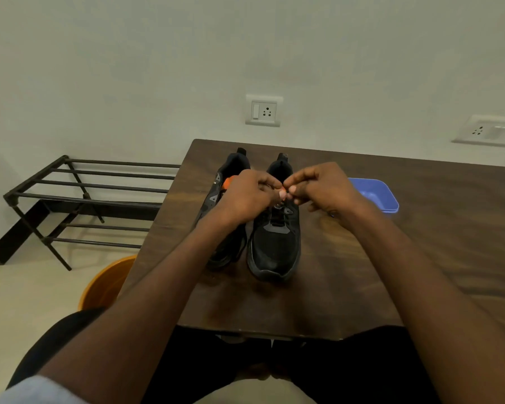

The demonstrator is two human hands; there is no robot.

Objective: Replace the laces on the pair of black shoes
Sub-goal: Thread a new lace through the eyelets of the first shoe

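Left hand (247,196) and right hand (318,186) are held together above the right-hand shoe (274,243), fingertips nearly touching over its lace area. Both hands are curled, thumb and fingers pinched at the meeting point; something small appears to be nipped between them, but what is gripped cannot be told, the spot being small and blurred. A dark lace (277,218) is seen threaded in the eyelets just below the fingers.

The right-hand shoe stands upright on the table, toe toward the wearer of the camera, heel toward the wall. The left-hand shoe (231,170) stands just beside it, parallel, largely covered by the left hand and forearm; a patch of orange (230,181) is seen at its opening, its nature not determinable.

Both shoes are set on the dark wooden table (420,243), near its left edge. A blue plastic tray (375,195) lies on the table behind the right wrist, apart from the shoes.

Off the table, to the left: a black metal rack (85,196) against the wall, and an orange bucket (108,284) on the floor by the table edge. Two wall sockets (263,111) are noted above the table.
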